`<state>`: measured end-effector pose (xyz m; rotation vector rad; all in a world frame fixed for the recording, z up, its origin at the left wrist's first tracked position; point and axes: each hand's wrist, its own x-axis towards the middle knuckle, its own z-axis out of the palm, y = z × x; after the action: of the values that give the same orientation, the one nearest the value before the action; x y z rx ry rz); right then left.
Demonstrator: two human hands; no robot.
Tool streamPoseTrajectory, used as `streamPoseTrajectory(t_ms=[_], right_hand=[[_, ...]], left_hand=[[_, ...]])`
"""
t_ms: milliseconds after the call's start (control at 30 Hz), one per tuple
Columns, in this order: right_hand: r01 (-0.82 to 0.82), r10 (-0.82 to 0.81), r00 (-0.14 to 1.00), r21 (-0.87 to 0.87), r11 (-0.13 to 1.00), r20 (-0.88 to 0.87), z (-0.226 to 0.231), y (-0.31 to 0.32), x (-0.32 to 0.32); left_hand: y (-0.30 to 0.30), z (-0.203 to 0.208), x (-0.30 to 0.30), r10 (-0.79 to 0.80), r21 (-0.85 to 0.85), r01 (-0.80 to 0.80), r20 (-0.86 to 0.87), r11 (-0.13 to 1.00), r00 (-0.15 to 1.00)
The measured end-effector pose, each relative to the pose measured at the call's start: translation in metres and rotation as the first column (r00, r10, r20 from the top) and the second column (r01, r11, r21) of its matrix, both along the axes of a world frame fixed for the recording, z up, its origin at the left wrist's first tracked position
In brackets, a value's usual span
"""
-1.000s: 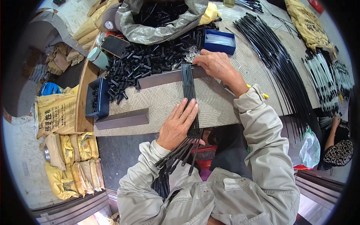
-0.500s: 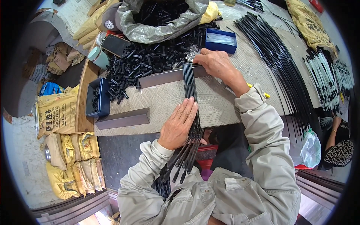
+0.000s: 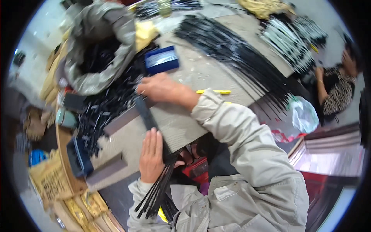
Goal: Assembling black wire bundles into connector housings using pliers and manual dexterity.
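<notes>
My left hand (image 3: pixel 152 154) lies flat with its fingers stretched out along a row of thin black rods (image 3: pixel 145 112). Its thumb shows on the rods' other side, by the table's near edge. The rods' near ends (image 3: pixel 153 193) fan out past that edge over my lap. At the far ends of the row, my right hand (image 3: pixel 164 89) is closed in a pinch. Whatever its fingertips hold is too small and blurred to name. Close to those fingertips lies a heap of short black tubular parts (image 3: pixel 104 112), next to a metal bar (image 3: pixel 123 120).
Behind my right hand stands a blue box (image 3: pixel 162 60) of thin clear pieces. A grey sack (image 3: pixel 92 83) holds more black parts. Long black rods (image 3: pixel 239 50) cover the table's right. A second metal bar (image 3: pixel 106 170) and a blue bin (image 3: pixel 78 156) are left; another person (image 3: pixel 338 85) sits far right.
The whole view has swung, so the table appears shifted left and tilted, with some blur. Both hands keep about the same places along the rods.
</notes>
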<state>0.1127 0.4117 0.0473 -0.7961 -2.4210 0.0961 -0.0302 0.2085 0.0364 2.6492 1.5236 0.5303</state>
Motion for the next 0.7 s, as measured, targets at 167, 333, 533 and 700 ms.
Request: streamPoseTrajectory(t_ms=[167, 333, 533, 700], right_hand=[[0.122, -0.100, 0.978, -0.115, 0.986, 0.182, 0.000, -0.002, -0.017], [-0.094, 0.093, 0.996, -0.083, 0.992, -0.011, 0.007, -0.020, -0.037], [-0.049, 0.039, 0.990, -0.073, 0.996, -0.139, -0.004, -0.012, -0.007], [0.114, -0.083, 0.967, 0.120, 0.986, -0.240, 0.010, -0.005, 0.057]], left_hand=[[-0.015, 0.002, -0.019, 0.049, -0.004, -0.050, -0.004, 0.999, 0.999], [-0.022, 0.004, -0.045, 0.003, 0.065, 0.001, -0.056, 0.998, 0.998], [-0.006, 0.005, -0.023, -0.097, 0.086, 0.102, -0.056, 0.991, 0.994], [0.012, 0.013, 0.028, -0.054, 0.053, 0.054, -0.010, 0.997, 0.999]])
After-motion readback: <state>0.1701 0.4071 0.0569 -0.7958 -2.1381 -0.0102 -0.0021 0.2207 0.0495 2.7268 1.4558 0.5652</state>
